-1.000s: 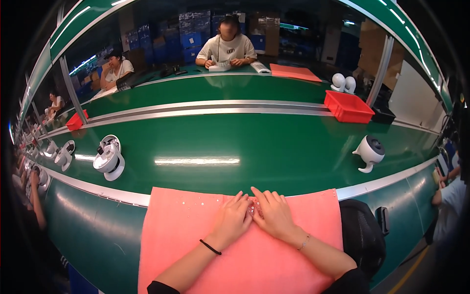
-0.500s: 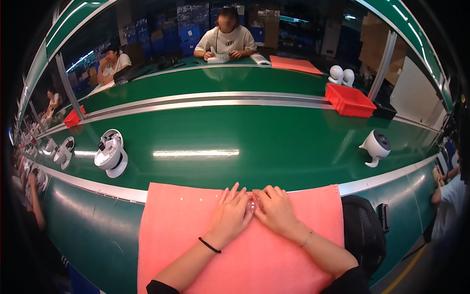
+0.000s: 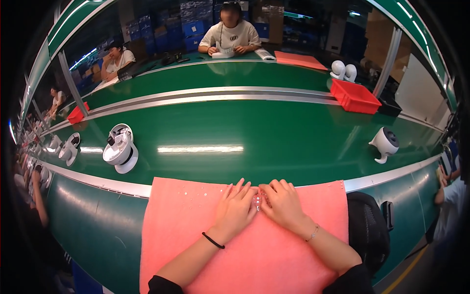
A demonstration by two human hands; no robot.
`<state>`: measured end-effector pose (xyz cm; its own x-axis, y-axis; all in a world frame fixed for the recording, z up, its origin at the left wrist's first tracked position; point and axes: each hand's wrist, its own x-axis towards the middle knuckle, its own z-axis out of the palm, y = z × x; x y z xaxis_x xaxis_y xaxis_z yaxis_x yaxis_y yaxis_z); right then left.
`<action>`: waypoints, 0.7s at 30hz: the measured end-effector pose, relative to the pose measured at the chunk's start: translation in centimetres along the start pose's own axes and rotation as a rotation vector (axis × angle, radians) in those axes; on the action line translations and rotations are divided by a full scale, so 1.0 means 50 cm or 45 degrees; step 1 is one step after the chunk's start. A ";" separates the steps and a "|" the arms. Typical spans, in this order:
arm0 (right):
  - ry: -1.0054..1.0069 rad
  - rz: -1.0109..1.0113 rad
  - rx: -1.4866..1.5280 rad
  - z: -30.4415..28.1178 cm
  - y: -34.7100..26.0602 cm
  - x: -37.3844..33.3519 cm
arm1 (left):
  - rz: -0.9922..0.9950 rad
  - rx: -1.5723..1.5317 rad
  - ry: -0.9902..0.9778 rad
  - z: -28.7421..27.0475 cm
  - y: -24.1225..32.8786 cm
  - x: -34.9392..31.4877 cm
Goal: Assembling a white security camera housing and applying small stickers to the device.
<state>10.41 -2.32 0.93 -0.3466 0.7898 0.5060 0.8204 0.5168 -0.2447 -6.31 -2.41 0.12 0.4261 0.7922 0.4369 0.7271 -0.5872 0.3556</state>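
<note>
Both my hands rest near the far edge of a pink cloth, their fingertips pointing away from me. My left hand (image 3: pixel 236 208) lies palm down with its fingers stretched out. Opposite it, my right hand (image 3: pixel 284 203) is also palm down, its fingers loosely bent but apart. In the narrow gap between them sits a small cluster of shiny metal pieces (image 3: pixel 258 200), too small to name surely, partly covered by the right hand. More tiny shiny pieces (image 3: pixel 191 195) lie scattered left of my left hand. The pink cloth (image 3: pixel 245 259) covers the green worktop under both forearms.
Beyond the cloth runs a green belt (image 3: pixel 205 127) bearing an opened white rounded device (image 3: pixel 119 154) at left and a closed one (image 3: pixel 386 142) at right. A red bin (image 3: pixel 355 98) stands far right. A black bag (image 3: pixel 367 230) sits beside the cloth. A person (image 3: pixel 230 36) works opposite.
The view has shifted slightly. The white devices on the belt have moved a little to the right. My hands stay in nearly the same place on the cloth.
</note>
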 end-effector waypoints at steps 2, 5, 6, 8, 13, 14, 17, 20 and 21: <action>-0.005 -0.006 0.020 0.000 0.004 -0.002 | 0.006 -0.008 0.006 0.003 0.002 0.002; -0.013 -0.034 0.030 0.002 0.001 -0.001 | 0.016 0.002 0.014 0.002 0.002 -0.001; -0.012 -0.048 0.039 0.001 0.000 -0.003 | 0.026 0.016 0.013 0.001 0.005 -0.001; -0.013 -0.067 0.045 -0.006 -0.005 -0.004 | 0.025 0.002 0.017 -0.005 0.010 -0.002; 0.005 -0.046 0.058 -0.011 -0.017 0.003 | 0.024 -0.032 0.019 -0.013 0.005 -0.005; -0.014 -0.048 0.065 -0.011 -0.020 0.001 | 0.024 -0.038 0.010 -0.011 0.003 -0.008; 0.113 -0.061 0.025 -0.018 -0.014 0.016 | 0.041 -0.062 0.033 -0.021 -0.001 0.003; 0.122 -0.051 0.033 -0.036 -0.027 0.022 | 0.021 -0.054 0.024 -0.035 0.005 0.000; 0.127 -0.053 0.024 -0.035 -0.028 0.025 | 0.046 -0.036 0.048 -0.035 -0.001 0.006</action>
<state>9.65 -2.64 3.34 -0.3322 0.7313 0.5956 0.7973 0.5551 -0.2369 -7.16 -2.42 1.68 0.4307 0.7638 0.4808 0.6958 -0.6203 0.3620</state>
